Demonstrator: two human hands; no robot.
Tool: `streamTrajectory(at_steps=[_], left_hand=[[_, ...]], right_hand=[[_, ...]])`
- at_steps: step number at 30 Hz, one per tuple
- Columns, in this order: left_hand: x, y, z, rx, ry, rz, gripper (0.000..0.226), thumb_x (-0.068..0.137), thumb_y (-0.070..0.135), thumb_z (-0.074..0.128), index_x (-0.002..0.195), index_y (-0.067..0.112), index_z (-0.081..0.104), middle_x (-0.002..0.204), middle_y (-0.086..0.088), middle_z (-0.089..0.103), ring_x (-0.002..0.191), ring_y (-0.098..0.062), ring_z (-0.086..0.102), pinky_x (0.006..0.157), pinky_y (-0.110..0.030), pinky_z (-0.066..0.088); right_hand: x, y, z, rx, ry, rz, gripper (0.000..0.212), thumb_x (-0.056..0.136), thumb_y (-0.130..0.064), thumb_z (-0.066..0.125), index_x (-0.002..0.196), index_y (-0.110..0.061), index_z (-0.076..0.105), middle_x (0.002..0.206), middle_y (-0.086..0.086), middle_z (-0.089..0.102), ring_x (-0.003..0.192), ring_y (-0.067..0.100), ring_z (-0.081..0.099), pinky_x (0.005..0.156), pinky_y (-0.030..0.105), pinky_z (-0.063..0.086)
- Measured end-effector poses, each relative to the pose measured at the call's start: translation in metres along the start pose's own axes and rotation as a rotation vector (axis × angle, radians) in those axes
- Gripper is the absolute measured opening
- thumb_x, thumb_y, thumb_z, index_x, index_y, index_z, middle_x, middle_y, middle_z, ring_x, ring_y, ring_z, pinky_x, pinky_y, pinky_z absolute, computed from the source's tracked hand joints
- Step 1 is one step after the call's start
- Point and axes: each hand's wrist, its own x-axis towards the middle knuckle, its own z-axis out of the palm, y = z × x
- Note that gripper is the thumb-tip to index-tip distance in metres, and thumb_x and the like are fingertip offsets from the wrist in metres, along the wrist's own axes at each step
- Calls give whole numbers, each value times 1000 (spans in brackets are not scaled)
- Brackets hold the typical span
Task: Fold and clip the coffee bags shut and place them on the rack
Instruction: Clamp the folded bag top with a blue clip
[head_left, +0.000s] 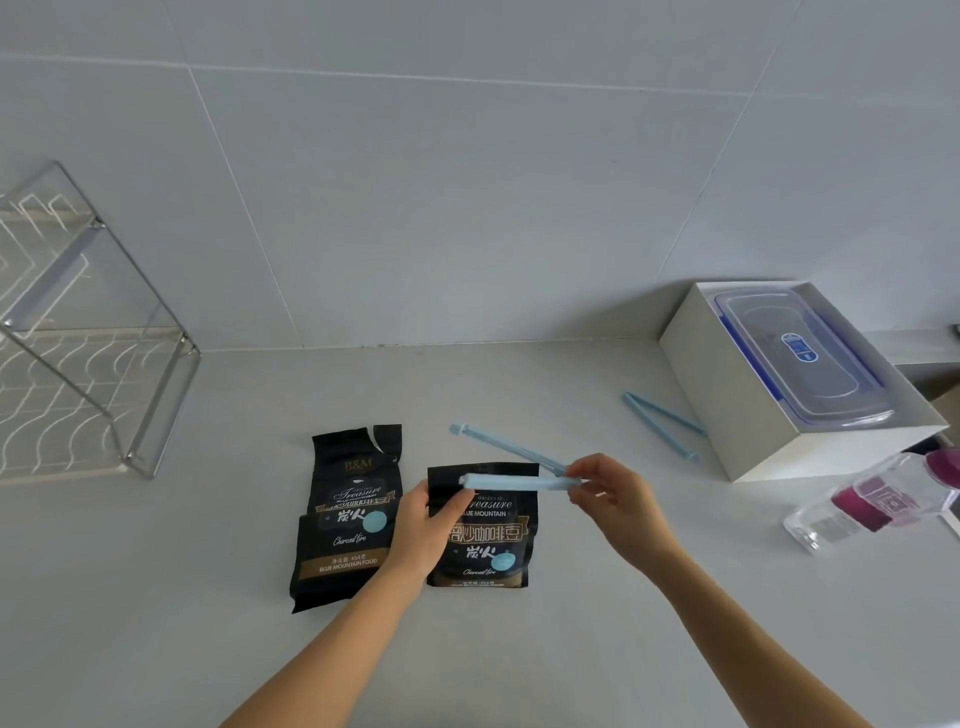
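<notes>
Clipping the folded coffee bag on the counter, both my hands on the blue clip.

My left hand (423, 525) rests on the folded bag (485, 540), thumb pinching the near end of the blue clip (511, 480) that lies across the bag's folded top; my right hand (608, 493) grips the clip's hinge end, its upper bar angled up and away, not yet closed. The second bag (348, 519) lies flat just left of my hand, its torn top unfolded. A spare blue clip (660, 423) lies open near the white box (769, 447), which holds a lidded plastic container (800, 358). A clear bottle (872, 501) lies tipped at the right edge. The wire rack (88, 358) stands far left against the tiled wall, well apart from both bags, with bare counter (234, 519) between.
</notes>
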Motion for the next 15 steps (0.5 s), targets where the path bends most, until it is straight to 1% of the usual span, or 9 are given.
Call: streamTrajectory(at_steps=[2,4,7,9,12,13,15], left_hand=[[-1,0,0,4,-15,9,6,84,25,65,90,25,65,88,4,71,78,-3,69,57,-11,50],[-1,-1,-2,-1,-17,13,6,84,26,66,90,26,66,88,4,72,80,-4,69,58,-12,51],[-1,-2,-3,-22,-21,8,11,82,27,68,92,25,65,91,3,72,82,-5,69,60,-14,52],[-1,-3,-3,-28,-20,10,12,81,27,69,93,25,65,92,3,72,84,-7,69,62,-16,53],[1,-5,-2,-44,-15,16,14,80,26,70,93,23,64,94,2,73,86,-11,69,66,-19,54],[0,-6,-1,-50,-14,16,15,80,26,70,93,22,64,93,2,73,85,-10,70,65,-18,54],[0,-6,-1,-59,-7,25,14,79,26,71,91,23,64,87,4,73,81,-5,70,61,-15,53]], right_hand=[[-2,-5,4,-93,17,-63,22,83,-6,66,85,-27,63,85,-12,69,79,1,63,71,9,46],[-4,-10,8,-156,54,-119,22,83,-9,67,86,-30,61,86,-16,67,84,1,61,73,9,44],[-4,-17,16,-186,112,-174,22,83,-10,67,88,-30,59,88,-16,67,88,7,62,79,30,50],[-5,-21,21,-191,129,-180,23,83,-11,67,92,-28,56,91,-15,68,91,13,63,84,39,49],[-5,-25,25,-163,133,-122,36,83,-13,68,98,-33,43,94,-17,68,99,18,62,84,37,48],[-4,-26,25,-165,126,-112,37,83,-14,68,99,-34,42,94,-18,68,100,17,62,84,36,48],[-2,-29,24,-178,88,-113,37,82,-15,69,103,-34,46,93,-21,68,99,10,62,83,29,46]])
